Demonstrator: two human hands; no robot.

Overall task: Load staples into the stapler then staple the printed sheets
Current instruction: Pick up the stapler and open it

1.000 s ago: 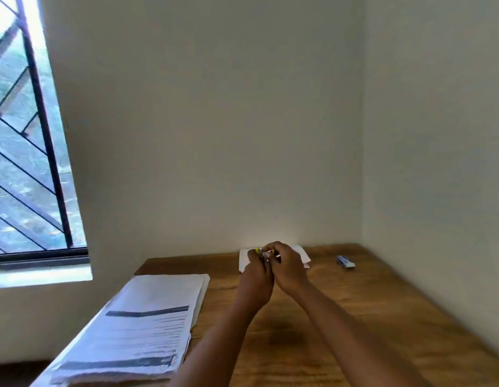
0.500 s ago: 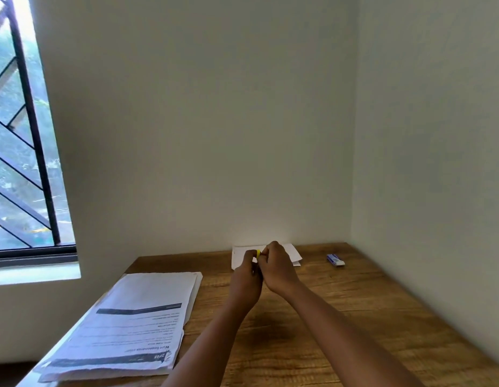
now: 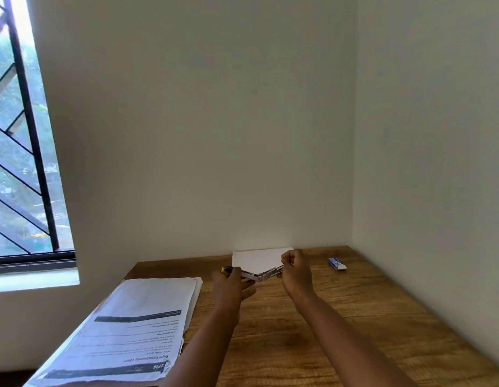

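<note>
A: What does the stapler (image 3: 260, 274) look like at this moment?

B: It is swung open into a wide V shape, held in the air above the far part of the wooden table (image 3: 340, 317). The two metal halves meet at a low hinge point in the middle. One end has a yellow and black tip, which shows just past the left hand (image 3: 231, 286).

A: How do the hands hold it?

B: The left hand grips the left half, with the fingers curled around it and the thumb side partly hidden. The right hand (image 3: 296, 272) pinches the end of the right half with its fingers curled tight. I cannot tell if staples are inside; the part is too small.

A: And what is different from half a second ago?

B: Then the two hands were pressed close together around the stapler, and only a bit of yellow showed. Now they are apart, and the stapler is spread open between them.

A: What else lies on the table?

B: A stack of printed sheets (image 3: 136, 331) lies at the near left. A white paper (image 3: 256, 258) lies far behind the hands, against the wall. A small blue and white box (image 3: 337, 263) lies at the far right, well apart from the hands.
</note>
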